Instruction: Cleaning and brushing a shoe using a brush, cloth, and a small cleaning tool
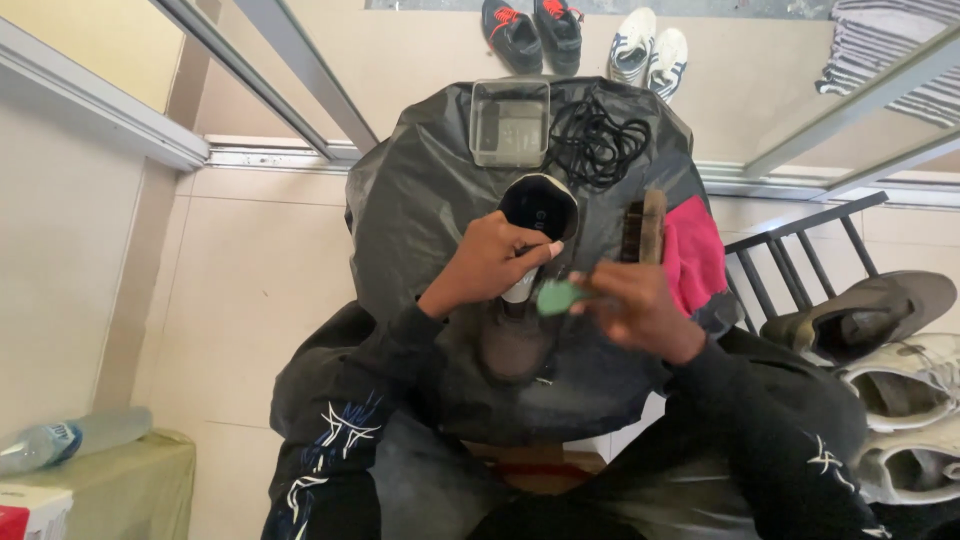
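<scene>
Nearest the camera are the person's dark sleeves with white line patterns, reaching over a black plastic sheet (420, 200) draped across the lap. The left hand (490, 262) is closed around a black shoe (535, 225) standing heel-up at the centre of the sheet, toe hidden below. Just right of it, the right hand (640, 305) pinches a small green brush (556, 296) against the shoe's side. The shoe looks light, with a soft upper and stiffer sole, so a grip about the heel should steady it best. Behind lie a clear tray (509, 120), black laces (597, 140), a wooden brush (645, 228) and a pink cloth (692, 255).
</scene>
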